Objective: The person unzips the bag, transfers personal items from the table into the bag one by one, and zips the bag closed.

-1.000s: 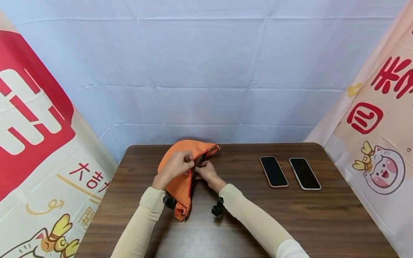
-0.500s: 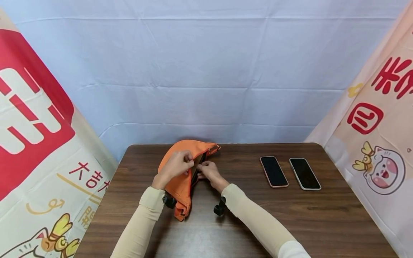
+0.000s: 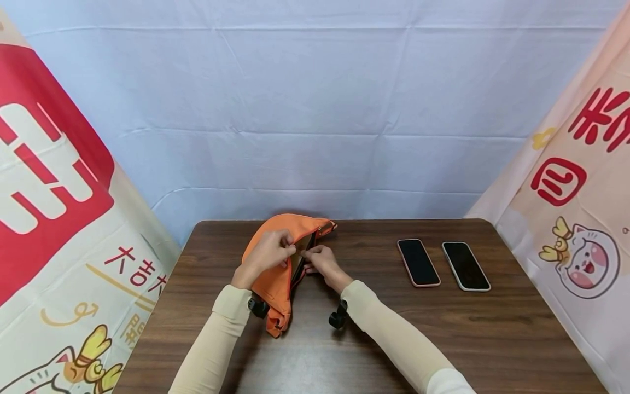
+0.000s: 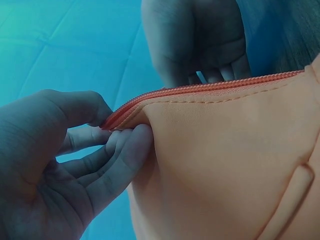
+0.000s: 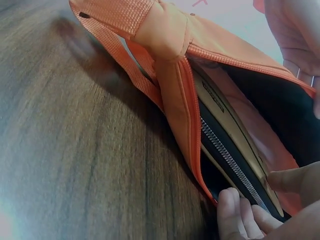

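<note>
An orange bag (image 3: 275, 223) with a webbing strap lies on its side on the table, its zipped mouth spread wide. My left hand (image 3: 269, 250) pinches the zipper edge of the bag between thumb and fingers, holding that side away. Inside the mouth sits a tan-and-black wallet (image 5: 242, 142) with a metal zipper, standing on edge. My right hand (image 3: 322, 261) reaches in at the near rim; in the right wrist view its thumb presses one side of the wallet and its fingers curl at the other. The wallet's lower part is hidden inside the bag.
Two phones lie screen up on the right of the wooden table (image 3: 374, 339): one in a pink case (image 3: 418, 262), one in a white case (image 3: 466, 266). A pale cloth backdrop (image 3: 315, 109) hangs behind, with printed banners at both sides.
My right hand has shifted slightly to the right, away from the left hand, and the bag's mouth shows a little wider. The left hand has stayed in place.
</note>
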`<state>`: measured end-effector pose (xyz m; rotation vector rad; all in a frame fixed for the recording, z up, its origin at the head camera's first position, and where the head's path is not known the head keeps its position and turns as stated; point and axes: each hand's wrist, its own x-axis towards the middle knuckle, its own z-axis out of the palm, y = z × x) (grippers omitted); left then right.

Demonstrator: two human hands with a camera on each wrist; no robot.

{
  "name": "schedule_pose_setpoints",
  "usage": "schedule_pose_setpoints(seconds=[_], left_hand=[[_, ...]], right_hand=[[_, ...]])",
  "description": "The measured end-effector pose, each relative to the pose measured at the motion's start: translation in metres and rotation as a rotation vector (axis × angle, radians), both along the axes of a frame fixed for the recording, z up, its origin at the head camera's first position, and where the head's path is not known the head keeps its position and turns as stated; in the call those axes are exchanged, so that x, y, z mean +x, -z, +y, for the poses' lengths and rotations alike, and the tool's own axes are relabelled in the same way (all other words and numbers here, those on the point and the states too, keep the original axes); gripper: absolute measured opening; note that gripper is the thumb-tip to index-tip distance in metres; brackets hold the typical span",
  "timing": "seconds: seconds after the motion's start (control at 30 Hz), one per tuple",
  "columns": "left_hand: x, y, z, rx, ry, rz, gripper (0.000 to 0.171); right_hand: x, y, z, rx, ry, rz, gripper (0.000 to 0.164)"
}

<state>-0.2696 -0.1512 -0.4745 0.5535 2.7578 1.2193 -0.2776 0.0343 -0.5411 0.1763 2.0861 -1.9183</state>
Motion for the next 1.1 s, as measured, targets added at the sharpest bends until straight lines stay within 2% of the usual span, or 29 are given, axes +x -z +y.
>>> schedule_pose_setpoints(seconds=[0.33,0.73,1.1], left_hand=[[-0.001,0.004,-0.001,0.014,-0.003,-0.015,0.007],[-0.003,0.006,-0.001,0.021,0.003,-0.014,0.006],[-0.002,0.005,-0.002,0.018,0.003,-0.01,0.006]], right_hand=[[-0.004,0.0,0.007,0.041,0.016,0.011,0.025],[-0.006,0.0,0.014,0.103,-0.014,0.058,0.025],[-0.004,-0.009,0.022,0.146,-0.011,0.101,0.024]])
